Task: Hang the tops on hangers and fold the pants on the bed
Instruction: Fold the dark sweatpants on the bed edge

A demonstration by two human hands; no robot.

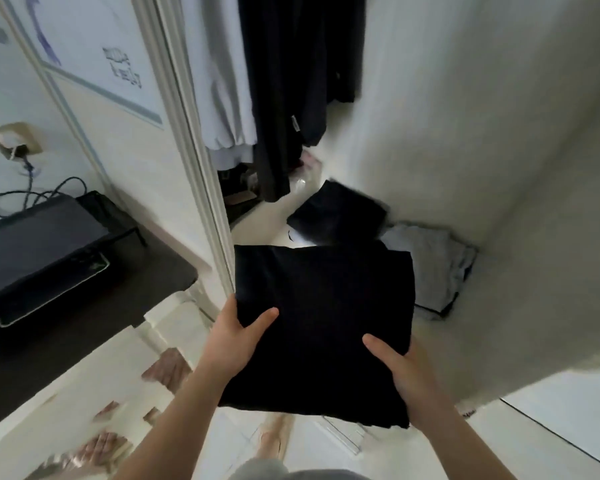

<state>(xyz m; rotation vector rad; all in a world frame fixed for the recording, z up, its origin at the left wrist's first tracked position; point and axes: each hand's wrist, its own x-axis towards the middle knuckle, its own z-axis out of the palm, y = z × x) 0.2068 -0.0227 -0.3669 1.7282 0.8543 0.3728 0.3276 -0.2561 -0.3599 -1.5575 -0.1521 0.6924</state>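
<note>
Your left hand [239, 337] and right hand [402, 375] each keep a closed grip, thumb on top, on the folded black pants [323, 306]. They're held flat before the wardrobe [201, 168], long axis pointing away from you.

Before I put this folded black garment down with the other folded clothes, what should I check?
1. Left grip on the folded black fabric garment, thumb on top: ok.
2. Right grip on its opposite edge, thumb on top: ok.
3. Fold flat and square: ok.
4. Free room beside the folded dark garment and the folded grey garment ahead: cannot tell.
5. Hanging black clothes out of the way, farther back: ok.
6. Floor directly beneath the load, hidden by it: cannot tell.
</note>
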